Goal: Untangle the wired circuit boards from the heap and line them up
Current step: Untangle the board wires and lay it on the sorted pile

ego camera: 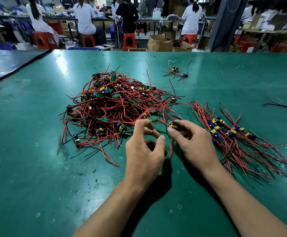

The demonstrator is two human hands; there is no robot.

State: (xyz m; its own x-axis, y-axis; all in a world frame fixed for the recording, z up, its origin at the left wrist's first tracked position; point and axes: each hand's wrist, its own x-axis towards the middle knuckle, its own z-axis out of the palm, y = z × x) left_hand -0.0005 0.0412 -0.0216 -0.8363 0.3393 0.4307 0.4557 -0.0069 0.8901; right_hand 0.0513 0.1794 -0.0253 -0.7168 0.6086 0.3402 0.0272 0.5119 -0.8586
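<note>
Right hand [192, 139]: pinched a board [173, 125] between thumb and fingers.
Left hand [144, 147]: fingers curled, tips at a red wire [153, 108]; grip unclear.
Heap [115, 103]: just far-left of both hands.
Row [231, 132]: lined-up boards, right of the right hand.
Table [36, 151]: green, under everything.

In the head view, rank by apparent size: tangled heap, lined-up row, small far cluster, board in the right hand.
1. tangled heap
2. lined-up row, somewhat smaller
3. small far cluster, shrunk by distance
4. board in the right hand, partly hidden in the grip; unsure against the cluster
</note>
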